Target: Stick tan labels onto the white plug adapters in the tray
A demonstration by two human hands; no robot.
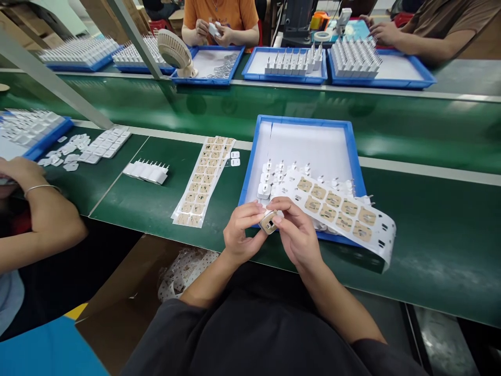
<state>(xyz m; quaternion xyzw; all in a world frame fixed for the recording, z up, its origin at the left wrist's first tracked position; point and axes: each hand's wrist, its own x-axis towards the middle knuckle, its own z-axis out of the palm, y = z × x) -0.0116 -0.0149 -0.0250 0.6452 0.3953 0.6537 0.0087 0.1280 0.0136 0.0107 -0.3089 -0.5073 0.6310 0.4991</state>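
My left hand and my right hand meet in front of me, both pinching one small white charger plug with a tan label on its face. Just beyond my hands stands a blue tray with several white charger plugs lying in its near half. A white sheet of tan labels drapes over the tray's near right corner. A second label sheet lies flat on the green table to the left of the tray.
A row of white plugs lies left of the label sheet. A co-worker's arm rests at the left beside another blue tray. Across the green belt, two people work over more blue trays; a small fan stands there.
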